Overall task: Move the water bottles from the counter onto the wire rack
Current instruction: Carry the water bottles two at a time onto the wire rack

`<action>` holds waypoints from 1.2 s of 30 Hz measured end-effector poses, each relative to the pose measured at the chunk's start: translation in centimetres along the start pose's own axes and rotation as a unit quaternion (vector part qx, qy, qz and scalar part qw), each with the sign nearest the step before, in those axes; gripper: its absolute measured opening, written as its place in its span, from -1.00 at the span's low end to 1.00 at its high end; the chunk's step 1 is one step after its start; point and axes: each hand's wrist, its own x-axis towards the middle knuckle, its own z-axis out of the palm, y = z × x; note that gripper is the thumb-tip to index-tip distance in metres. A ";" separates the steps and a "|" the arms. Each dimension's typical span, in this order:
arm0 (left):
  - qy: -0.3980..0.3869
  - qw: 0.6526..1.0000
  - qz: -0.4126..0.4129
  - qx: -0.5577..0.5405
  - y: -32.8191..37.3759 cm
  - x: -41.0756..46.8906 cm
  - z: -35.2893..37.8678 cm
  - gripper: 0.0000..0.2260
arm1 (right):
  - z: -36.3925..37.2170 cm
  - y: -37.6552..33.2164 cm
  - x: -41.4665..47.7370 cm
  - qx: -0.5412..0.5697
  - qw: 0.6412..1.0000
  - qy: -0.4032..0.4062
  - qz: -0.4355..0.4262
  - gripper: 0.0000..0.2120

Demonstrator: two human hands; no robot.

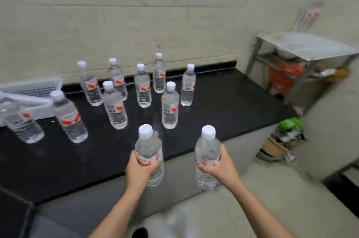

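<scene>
Nearest us, our left hand [140,172] grips the left bottle [148,147] and our right hand [221,169] grips the right bottle [207,150], both held upright near the dark surface's [223,101] front edge. We count nine more bottles [170,110] standing on it; a metal rack [310,51] stands far right.

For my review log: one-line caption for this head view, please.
Left hand grips one water bottle, right hand a second bottle, at the black counter edge; nine others stand on it.

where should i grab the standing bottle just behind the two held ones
Probably its labelled middle, fingers wrapping round from the near side: the bottle stands upright, with other bottles behind and beside it but none on the counter in front.
</scene>
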 end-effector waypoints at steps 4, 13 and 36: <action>-0.110 0.994 0.013 0.014 1.0 -2.2 7.3 -0.60 | -6.7 4.0 -3.1 0.000 0.994 0.096 0.058 -0.40; -0.258 0.964 0.055 0.027 3.6 -3.3 22.5 -0.62 | -17.7 9.6 -4.6 0.020 0.961 0.247 0.123 -0.36; -0.346 0.915 0.167 0.122 15.0 0.0 60.6 -0.37 | -45.3 18.0 8.2 0.045 0.894 0.414 0.165 -0.39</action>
